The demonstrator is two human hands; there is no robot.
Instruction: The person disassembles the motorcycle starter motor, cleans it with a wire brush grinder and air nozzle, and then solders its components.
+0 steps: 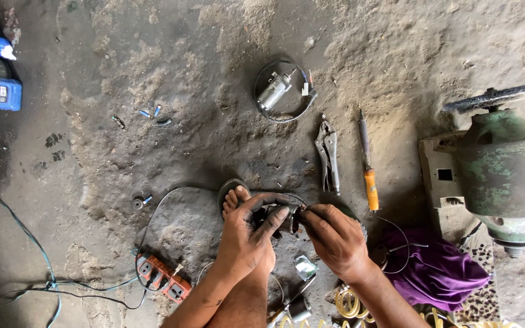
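Both hands are squeezed together on a small dark part (288,217) right over the foot (235,199): left hand (247,234) wraps it from 9 o'clock, right hand (334,240) pinches it from 3. Pliers (328,155) and screwdriver (367,163) lie at 1 o'clock, orange socket strip (164,279) at 8

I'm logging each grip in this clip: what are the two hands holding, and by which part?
Both the left hand and right hand hold one small dark part by its opposite ends, fingertips pinching it; its kind cannot be told.
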